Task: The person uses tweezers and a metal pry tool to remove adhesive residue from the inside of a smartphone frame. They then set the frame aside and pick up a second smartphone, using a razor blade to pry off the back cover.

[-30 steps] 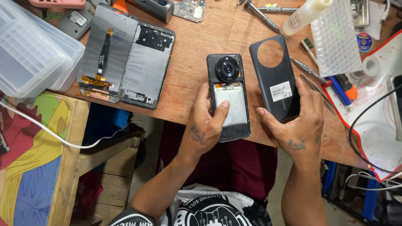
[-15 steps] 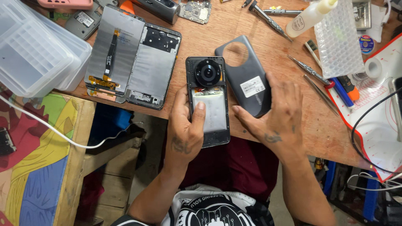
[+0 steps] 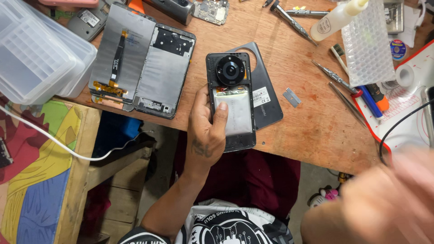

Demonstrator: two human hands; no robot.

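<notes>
My left hand (image 3: pixel 205 129) holds an opened dark phone (image 3: pixel 230 101) at the table's near edge, thumb pressed on its silver battery. The phone's round camera module (image 3: pixel 230 70) faces up. Its dark back cover (image 3: pixel 264 90), with a round cut-out, lies on the wooden table (image 3: pixel 307 122) partly under the phone's right side. My right hand (image 3: pixel 398 190) is a blur at the lower right, off the table and away from the cover; its fingers cannot be made out. A small razor blade (image 3: pixel 291 97) lies just right of the cover.
A detached screen (image 3: pixel 120 56) and phone frame (image 3: pixel 165 70) lie at the left, beside clear plastic boxes (image 3: pixel 36 54). Screwdrivers and tweezers (image 3: pixel 343 88), a squeeze bottle (image 3: pixel 337 18), a bubble-wrap piece (image 3: pixel 366 45) and a red-edged mat (image 3: pixel 407 95) sit at the right. A white cable (image 3: pixel 58 144) hangs left.
My right hand let go of the back cover and pulled away to the lower right. The cover now lies flat on the table. My left hand still grips the phone.
</notes>
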